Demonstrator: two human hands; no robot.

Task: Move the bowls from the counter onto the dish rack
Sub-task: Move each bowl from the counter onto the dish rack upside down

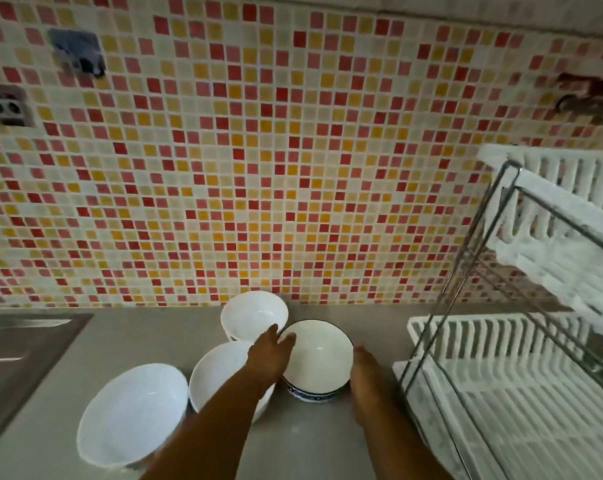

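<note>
While both open hands flank the rimmed bowl [315, 358], left hand [270, 355] touching its rim, right hand [362, 370] beside (rack [500, 393] lies right).

Two forearms, bare, no sleeves. Left hand [270, 355] at 12 o'clock, right hand [364, 372] toward 1 o'clock; no rings or watch visible.

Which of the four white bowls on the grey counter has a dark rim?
The white bowl with the dark rim and blue patterned base band, nearest the white dish rack, between both hands. The other three are plain white.
</note>
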